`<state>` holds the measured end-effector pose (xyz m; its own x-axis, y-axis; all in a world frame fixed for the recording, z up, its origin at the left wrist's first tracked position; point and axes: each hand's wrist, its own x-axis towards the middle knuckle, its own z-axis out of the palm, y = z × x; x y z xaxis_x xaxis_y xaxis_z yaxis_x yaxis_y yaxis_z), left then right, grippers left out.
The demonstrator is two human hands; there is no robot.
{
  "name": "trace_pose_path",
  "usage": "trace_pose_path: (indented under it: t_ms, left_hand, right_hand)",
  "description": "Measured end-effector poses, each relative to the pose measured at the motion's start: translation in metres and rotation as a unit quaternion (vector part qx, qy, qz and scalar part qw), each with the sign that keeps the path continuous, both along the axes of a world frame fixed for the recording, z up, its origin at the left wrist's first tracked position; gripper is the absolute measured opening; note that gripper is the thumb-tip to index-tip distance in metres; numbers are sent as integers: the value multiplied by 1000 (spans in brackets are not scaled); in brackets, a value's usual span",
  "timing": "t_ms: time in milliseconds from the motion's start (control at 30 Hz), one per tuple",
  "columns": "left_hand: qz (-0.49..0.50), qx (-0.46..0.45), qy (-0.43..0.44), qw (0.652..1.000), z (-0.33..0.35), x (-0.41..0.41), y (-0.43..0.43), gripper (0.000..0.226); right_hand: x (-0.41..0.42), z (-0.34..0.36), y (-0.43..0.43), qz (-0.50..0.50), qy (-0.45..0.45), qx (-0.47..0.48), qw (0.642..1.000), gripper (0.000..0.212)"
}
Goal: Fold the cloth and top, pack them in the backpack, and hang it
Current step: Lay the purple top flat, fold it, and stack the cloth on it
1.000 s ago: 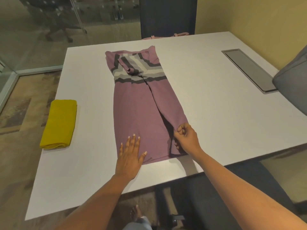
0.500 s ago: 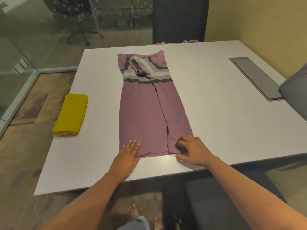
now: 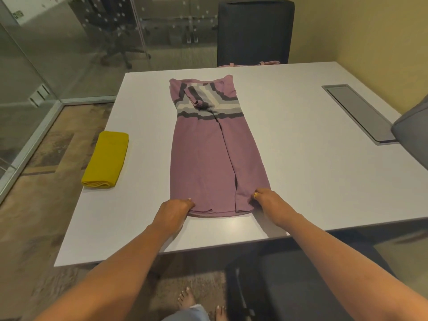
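Observation:
A mauve top [image 3: 206,156] with grey, white and dark stripes near its far end lies lengthwise on the white table [image 3: 301,158], both sides folded in to the middle. My left hand [image 3: 176,210] grips its near left corner, fingers curled under the hem. My right hand [image 3: 266,199], wearing a ring, pinches the near right corner. A folded yellow cloth [image 3: 106,159] rests at the table's left edge. Part of a grey backpack [image 3: 414,133] shows at the right edge of the frame.
A dark office chair [image 3: 254,31] stands behind the table's far side with a pink strap [image 3: 250,64] on it. A grey cable hatch [image 3: 359,112] is set into the table at right. Another dark chair [image 3: 301,286] is below me at right. Glass walls stand at left.
My left hand went from lying flat on the top to curling around its near left corner. My right hand shifted to the near right corner. The camera tilted up and back.

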<state>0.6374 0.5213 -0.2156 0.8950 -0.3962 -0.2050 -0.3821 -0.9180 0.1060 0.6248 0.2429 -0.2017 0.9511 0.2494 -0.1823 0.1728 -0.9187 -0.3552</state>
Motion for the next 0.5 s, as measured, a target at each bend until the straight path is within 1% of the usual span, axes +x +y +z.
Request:
trace_pose_path:
  t_ms: [67,133,167,200,267,333,367,433,500]
  left_hand:
    - [14,-33,10,999,5,6,1,31]
    - [29,-51,18,998,13,11,3,25]
    - [33,-56,29,997,17,15,5,24]
    - [33,-59,48,997,22,20,7,25]
    - [26,-60,112,992,38,30,10,23]
    - [27,-59,200,978,59,42,13,16]
    - [35,-62,240,968,70,46,15,16]
    - [42,-72,301,950,94,56,18,28]
    - [38,-82,346,934,118,68,22,27]
  right_hand:
    - [3,4,0,-8,-12,2,1000,22]
    - [7,11,2,-6,-44,-26,999,20]
    - [10,16,3,-9,-43,-40,998,21]
    - [12,23,4,-17,-19,-37,999,22]
    - [19,38,2,-23,91,13,996,20]
    - [27,55,0,-1,193,48,980,29]
    - [30,64,-1,13,221,57,974,34]
    - [37,85,0,27,262,70,962,38]
    - [48,104,2,19,273,88,958,38]
